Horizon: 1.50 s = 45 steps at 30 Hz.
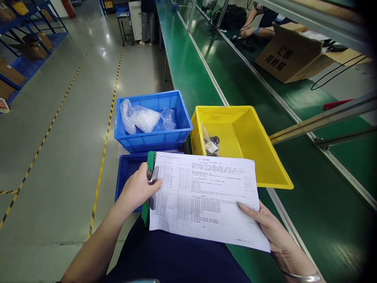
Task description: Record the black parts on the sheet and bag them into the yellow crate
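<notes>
Printed sheets of paper (203,196) lie on a green clipboard (145,214), most of which they cover. At its metal clip, my left hand (138,188) is closed with the thumb over the clip. On the opposite side, my right hand (269,226) grips the sheets' edge, thumb on top and fingers hidden beneath. Just beyond the papers, a yellow bin (250,137) holds a small clear bag with dark parts (212,145). Left of it, a blue bin (153,139) contains clear plastic bags (145,118) of whitish contents.
A second blue bin (126,173) sits lower, partly behind the clipboard. The green workbench (194,70) runs ahead on the right with metal rails. Across it are a cardboard box (291,55) and a co-worker's hands (249,31). Shelving (29,35) stands far left; another person stands ahead.
</notes>
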{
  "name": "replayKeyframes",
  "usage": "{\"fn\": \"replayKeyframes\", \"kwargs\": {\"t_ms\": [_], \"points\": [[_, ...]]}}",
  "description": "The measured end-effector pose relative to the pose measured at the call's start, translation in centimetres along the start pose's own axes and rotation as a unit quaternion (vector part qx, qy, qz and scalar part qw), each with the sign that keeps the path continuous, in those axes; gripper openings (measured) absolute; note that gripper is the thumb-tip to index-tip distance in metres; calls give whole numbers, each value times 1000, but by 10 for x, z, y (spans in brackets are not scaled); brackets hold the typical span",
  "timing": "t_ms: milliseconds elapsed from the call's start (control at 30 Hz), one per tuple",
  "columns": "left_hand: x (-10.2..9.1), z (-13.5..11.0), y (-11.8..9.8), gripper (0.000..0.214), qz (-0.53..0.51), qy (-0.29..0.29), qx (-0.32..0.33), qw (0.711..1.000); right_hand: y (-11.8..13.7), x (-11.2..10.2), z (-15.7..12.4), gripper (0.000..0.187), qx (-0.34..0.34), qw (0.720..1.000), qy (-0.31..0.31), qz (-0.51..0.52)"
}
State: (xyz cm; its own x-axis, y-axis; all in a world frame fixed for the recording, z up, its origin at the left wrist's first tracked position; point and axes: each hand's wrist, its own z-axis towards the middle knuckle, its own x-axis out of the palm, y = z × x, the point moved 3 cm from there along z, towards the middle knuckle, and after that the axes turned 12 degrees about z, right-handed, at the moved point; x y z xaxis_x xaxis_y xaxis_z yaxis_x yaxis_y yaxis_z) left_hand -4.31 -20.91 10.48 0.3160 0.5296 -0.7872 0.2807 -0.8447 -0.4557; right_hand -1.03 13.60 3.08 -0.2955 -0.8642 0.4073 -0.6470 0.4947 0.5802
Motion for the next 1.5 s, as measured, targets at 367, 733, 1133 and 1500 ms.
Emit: {"fn": "replayKeyframes", "kwargs": {"t_ms": [367, 733, 1133, 1500], "points": [[-1, -2, 12, 28, -10, -1, -6, 1000, 1, 5, 8, 82, 7, 1000, 0, -21], [-2, -5, 37, 32, -17, -2, -38, 999, -1, 27, 19, 60, 30, 998, 9, -46], [-10, -4, 70, 35, -36, 12, -37, 999, -13, 60, 17, 57, 25, 998, 21, -45], [-18, -4, 108, 35, -66, 35, -28, 997, -36, 87, 9, 72, 11, 998, 2, -61]]}}
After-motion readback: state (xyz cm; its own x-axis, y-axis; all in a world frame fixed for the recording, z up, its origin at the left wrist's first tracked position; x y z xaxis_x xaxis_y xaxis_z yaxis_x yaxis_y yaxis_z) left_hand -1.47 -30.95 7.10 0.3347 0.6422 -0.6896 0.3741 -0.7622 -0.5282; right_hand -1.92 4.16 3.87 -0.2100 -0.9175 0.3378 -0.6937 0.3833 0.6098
